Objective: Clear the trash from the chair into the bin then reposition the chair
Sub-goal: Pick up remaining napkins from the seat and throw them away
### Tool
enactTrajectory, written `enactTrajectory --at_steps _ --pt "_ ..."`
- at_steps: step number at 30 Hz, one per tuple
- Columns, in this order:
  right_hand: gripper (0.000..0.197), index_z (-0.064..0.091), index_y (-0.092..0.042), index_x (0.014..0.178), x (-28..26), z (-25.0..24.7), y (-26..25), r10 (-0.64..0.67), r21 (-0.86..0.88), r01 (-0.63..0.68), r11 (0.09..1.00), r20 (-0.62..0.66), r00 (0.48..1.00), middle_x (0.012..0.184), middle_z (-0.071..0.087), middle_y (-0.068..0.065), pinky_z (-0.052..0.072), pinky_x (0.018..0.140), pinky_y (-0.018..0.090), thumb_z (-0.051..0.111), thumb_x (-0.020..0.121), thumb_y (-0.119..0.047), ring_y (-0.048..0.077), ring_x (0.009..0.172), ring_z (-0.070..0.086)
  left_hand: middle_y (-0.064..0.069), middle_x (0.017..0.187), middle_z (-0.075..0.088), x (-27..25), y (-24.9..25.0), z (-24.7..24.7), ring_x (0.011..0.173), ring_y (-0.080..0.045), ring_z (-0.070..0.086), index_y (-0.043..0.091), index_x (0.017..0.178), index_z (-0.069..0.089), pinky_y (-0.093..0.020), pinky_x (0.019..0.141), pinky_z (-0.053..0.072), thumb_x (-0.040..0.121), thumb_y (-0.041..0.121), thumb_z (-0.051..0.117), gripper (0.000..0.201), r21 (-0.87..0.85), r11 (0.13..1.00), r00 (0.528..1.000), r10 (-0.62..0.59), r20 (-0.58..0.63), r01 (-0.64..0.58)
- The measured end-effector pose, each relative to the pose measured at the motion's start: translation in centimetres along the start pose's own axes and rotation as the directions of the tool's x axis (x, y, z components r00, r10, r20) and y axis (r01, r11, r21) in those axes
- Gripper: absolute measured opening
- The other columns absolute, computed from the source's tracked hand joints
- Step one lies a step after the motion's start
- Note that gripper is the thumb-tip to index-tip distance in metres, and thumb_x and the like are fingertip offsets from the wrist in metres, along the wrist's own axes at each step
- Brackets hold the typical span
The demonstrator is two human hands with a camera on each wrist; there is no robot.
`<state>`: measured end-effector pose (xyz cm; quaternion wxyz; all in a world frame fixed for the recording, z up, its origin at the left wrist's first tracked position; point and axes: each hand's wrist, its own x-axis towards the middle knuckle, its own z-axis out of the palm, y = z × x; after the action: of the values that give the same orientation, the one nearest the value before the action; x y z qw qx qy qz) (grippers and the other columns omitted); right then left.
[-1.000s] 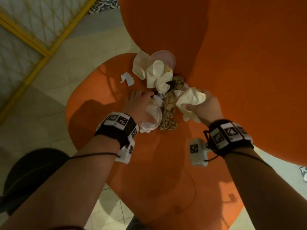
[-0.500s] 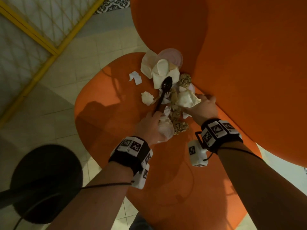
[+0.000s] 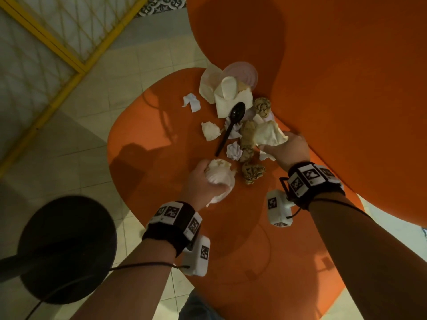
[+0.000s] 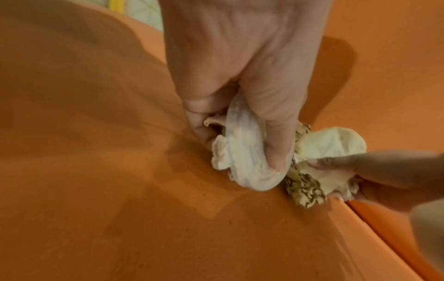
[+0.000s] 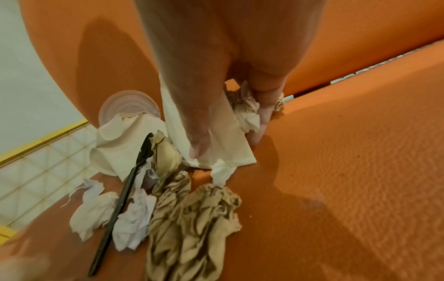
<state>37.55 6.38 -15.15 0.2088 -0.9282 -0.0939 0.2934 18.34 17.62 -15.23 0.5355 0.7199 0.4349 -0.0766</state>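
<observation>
Trash heap (image 3: 240, 125) on orange chair seat (image 3: 161, 139), rear centre against the backrest, directly ahead of both hands. Left hand (image 3: 203, 183) curled round a crumpled white wad and a thin clear plastic lid (image 4: 242, 152), just above the seat, near edge of the heap. Right hand (image 3: 288, 148) pinching cream paper napkin (image 3: 269, 133) at the heap's right side. Black plastic spoon (image 3: 231, 125) lying diagonal among small white tissue balls; brown printed crumpled wrapper (image 5: 190, 218) soft, creased; round translucent lid (image 3: 242, 73) at back. Seat fabric finely textured. Bin (image 3: 67, 248) dark, round, on the floor left.
</observation>
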Motion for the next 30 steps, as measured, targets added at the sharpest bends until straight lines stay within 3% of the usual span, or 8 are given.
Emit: enactTrajectory --at_steps 2,5,9,13,20,23,25,30 --pt "0.062 0.058 -0.015 0.125 0.0 -0.2 0.3 0.016 0.068 -0.014 0.998 -0.026 1.0 0.116 0.061 0.012 0.044 0.053 0.027 0.074 0.074 -0.045 0.029 0.083 0.064 0.002 0.107 0.058 -0.3 -0.1 -0.2 0.097 -0.017 0.057 0.017 0.122 0.05 -0.029 0.077 0.045 0.066 0.014 0.081 0.064 -0.13 0.991 0.997 -0.031 -0.065 0.022" --pt "0.043 0.064 -0.01 0.113 -0.2 -0.2 0.8 0.015 0.18 0.0 0.984 -0.081 0.997 0.095 0.066 0.011 0.05 0.065 0.034 0.073 0.079 -0.033 0.026 0.078 0.061 0.001 0.105 0.062 -0.7 -0.3 -0.6 0.095 -0.018 0.061 0.016 0.119 0.053 -0.027 0.074 0.052 0.066 0.01 0.081 0.061 -0.272 0.962 0.988 -0.059 -0.146 0.017" --pt "0.045 0.062 -0.011 0.115 -0.7 -0.5 1.5 0.038 0.301 -0.019 0.953 -0.056 0.998 0.095 0.065 0.007 0.055 0.072 0.039 0.075 0.079 -0.033 0.022 0.079 0.059 0.0 0.105 0.063 -1.2 -0.6 -0.8 0.099 -0.021 0.062 0.016 0.118 0.052 -0.037 0.084 0.054 0.064 0.012 0.083 0.062 -0.333 0.943 0.978 -0.087 -0.191 0.019" --pt "0.023 0.061 -0.017 0.082 -2.8 -0.9 3.0 0.007 0.462 -0.021 0.887 0.03 1.0 0.085 0.068 0.004 0.054 0.068 0.038 0.079 0.075 -0.028 0.018 0.071 0.061 -0.005 0.114 0.064 -3.1 -0.9 0.0 0.103 -0.023 0.062 0.015 0.124 0.051 -0.043 0.089 0.054 0.062 0.017 0.085 0.07 -0.359 0.933 0.97 -0.087 -0.227 -0.001" --pt "0.031 0.065 -0.019 0.088 -8.6 -2.3 5.1 -0.069 0.609 -0.026 0.793 0.133 0.989 0.086 0.07 0.0 0.047 0.056 0.026 0.081 0.069 -0.037 0.014 0.071 0.063 0.004 0.1 0.066 -10.0 -1.5 3.1 0.088 -0.011 0.064 0.019 0.119 0.052 -0.018 0.065 0.056 0.067 0.015 0.083 0.06 -0.514 0.856 0.925 -0.153 -0.347 -0.051" --pt "0.022 0.066 -0.022 0.084 -12.1 -3.1 4.9 -0.194 0.644 0.062 0.763 0.136 0.972 0.087 0.07 -0.005 0.047 0.062 0.023 0.08 0.072 -0.033 0.011 0.078 0.065 0.003 0.101 0.065 -13.7 -2.4 4.5 0.087 -0.015 0.066 0.022 0.118 0.052 -0.033 0.067 0.059 0.065 0.016 0.084 0.062 -0.627 0.778 0.891 -0.248 -0.381 -0.051" --pt "0.031 0.069 -0.017 0.096 -14.5 -3.1 4.5 -0.27 0.646 0.126 0.753 0.13 0.954 0.095 0.072 -0.004 0.05 0.067 0.023 0.079 0.072 -0.033 0.011 0.086 0.068 0.002 0.102 0.066 -16.3 -3.8 5.3 0.09 -0.018 0.067 0.022 0.118 0.052 -0.036 0.068 0.059 0.065 0.015 0.084 0.062 -0.692 0.717 0.861 -0.296 -0.413 -0.086" --pt "0.031 0.07 -0.015 0.103 -21.5 0.6 2.7 -0.426 0.639 0.188 0.745 0.239 0.872 0.089 0.071 -0.012 0.05 0.053 0.01 0.078 0.076 -0.026 -0.002 0.074 0.068 0.0 0.109 0.066 -23.3 -9.8 5.6 0.097 -0.018 0.065 0.02 0.122 0.052 -0.035 0.081 0.058 0.062 0.013 0.085 0.069 -0.806 0.571 0.75 -0.463 -0.472 -0.155"
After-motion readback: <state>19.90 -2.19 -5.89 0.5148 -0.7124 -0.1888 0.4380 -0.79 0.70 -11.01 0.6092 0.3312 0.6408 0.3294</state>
